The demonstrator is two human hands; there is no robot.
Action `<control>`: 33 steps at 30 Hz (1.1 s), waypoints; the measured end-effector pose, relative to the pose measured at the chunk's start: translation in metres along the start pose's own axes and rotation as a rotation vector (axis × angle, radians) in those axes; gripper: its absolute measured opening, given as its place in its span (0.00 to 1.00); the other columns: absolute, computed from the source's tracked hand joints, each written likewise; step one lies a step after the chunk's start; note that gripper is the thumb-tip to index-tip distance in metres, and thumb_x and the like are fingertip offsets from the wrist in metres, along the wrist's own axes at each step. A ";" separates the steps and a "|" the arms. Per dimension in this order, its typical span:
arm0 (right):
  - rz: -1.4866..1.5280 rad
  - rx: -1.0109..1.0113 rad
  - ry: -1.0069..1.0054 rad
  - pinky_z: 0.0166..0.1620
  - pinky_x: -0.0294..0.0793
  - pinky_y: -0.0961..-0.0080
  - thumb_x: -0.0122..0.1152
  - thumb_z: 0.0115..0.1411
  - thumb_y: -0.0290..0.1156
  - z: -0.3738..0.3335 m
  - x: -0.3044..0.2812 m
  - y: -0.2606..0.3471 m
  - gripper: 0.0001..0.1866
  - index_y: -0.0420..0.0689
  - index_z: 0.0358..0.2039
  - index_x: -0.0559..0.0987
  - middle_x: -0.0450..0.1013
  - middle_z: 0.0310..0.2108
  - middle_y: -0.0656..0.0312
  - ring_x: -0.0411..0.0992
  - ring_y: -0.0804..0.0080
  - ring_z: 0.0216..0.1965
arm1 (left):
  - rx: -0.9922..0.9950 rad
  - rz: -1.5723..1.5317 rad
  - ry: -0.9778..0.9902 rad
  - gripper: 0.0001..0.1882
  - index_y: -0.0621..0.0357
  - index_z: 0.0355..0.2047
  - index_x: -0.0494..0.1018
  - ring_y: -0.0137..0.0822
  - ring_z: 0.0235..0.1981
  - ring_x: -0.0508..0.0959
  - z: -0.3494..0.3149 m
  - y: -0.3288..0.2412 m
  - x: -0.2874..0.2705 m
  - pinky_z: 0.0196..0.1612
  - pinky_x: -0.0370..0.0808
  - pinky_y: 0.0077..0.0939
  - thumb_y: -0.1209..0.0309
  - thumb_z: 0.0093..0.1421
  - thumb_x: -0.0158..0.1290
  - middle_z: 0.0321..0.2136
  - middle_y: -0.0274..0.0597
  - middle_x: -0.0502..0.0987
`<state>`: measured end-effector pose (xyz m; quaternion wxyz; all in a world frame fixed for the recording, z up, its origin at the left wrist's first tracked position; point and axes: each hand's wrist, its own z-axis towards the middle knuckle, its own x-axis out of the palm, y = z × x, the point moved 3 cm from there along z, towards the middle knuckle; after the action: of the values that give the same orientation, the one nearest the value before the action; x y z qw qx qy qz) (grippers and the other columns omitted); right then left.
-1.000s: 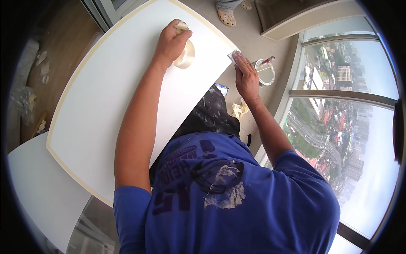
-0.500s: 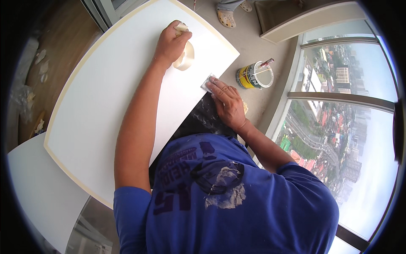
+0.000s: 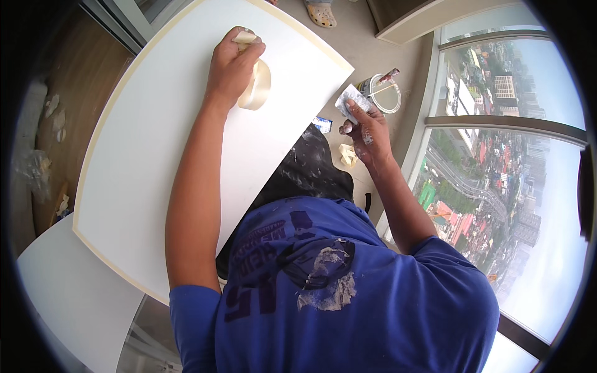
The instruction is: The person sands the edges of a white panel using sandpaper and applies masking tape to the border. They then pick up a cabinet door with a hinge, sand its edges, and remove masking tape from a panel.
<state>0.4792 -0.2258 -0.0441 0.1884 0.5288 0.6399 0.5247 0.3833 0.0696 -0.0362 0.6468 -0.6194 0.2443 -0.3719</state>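
Note:
At the far part of the white panel, my left hand is closed around a crumpled piece of cream masking tape. Beneath that hand a wide curl of the same cream tape rests on the panel. I cannot tell whether the two pieces are joined. Off the panel's right edge, my right hand pinches a small folded piece of sandpaper, dusted white, between thumb and fingers. White powder marks the fingers and palm.
A paint can with a brush across its rim stands behind my right hand. Crumpled tape and a blue packet lie below the panel's edge. Another person's foot in a clog is beyond. Windows line the right.
My right hand has lifted the sandpaper off the panel's edge and moved right, turning over. My left hand has shifted slightly left, the tape still in it, and the curl shifts too.

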 end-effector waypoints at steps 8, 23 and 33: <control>-0.103 0.221 0.126 0.23 0.75 0.78 0.68 0.70 0.32 -0.042 0.047 -0.028 0.10 0.38 0.43 0.81 0.82 0.32 0.59 0.77 0.75 0.22 | 0.063 -0.132 0.058 0.02 0.57 0.38 0.74 0.22 0.35 0.73 -0.014 -0.017 -0.002 0.42 0.71 0.20 0.74 0.68 0.55 0.32 0.29 0.77; -0.006 0.024 0.035 0.21 0.65 0.82 0.69 0.69 0.35 0.003 0.023 0.009 0.11 0.41 0.34 0.83 0.80 0.24 0.62 0.72 0.80 0.19 | 0.093 -0.162 0.072 0.03 0.58 0.38 0.71 0.23 0.34 0.69 -0.025 -0.036 0.003 0.40 0.69 0.20 0.79 0.68 0.53 0.35 0.33 0.75; -0.017 0.031 0.040 0.24 0.69 0.81 0.70 0.68 0.33 0.012 0.017 0.011 0.09 0.40 0.35 0.84 0.81 0.27 0.63 0.71 0.81 0.21 | 0.123 -0.130 0.096 0.04 0.57 0.37 0.69 0.24 0.34 0.69 -0.026 -0.036 0.002 0.39 0.68 0.20 0.79 0.68 0.53 0.35 0.34 0.74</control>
<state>0.4877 -0.2064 -0.0342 0.1717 0.5159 0.6560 0.5235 0.3581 0.0536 -0.0039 0.6456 -0.5747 0.2109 -0.4565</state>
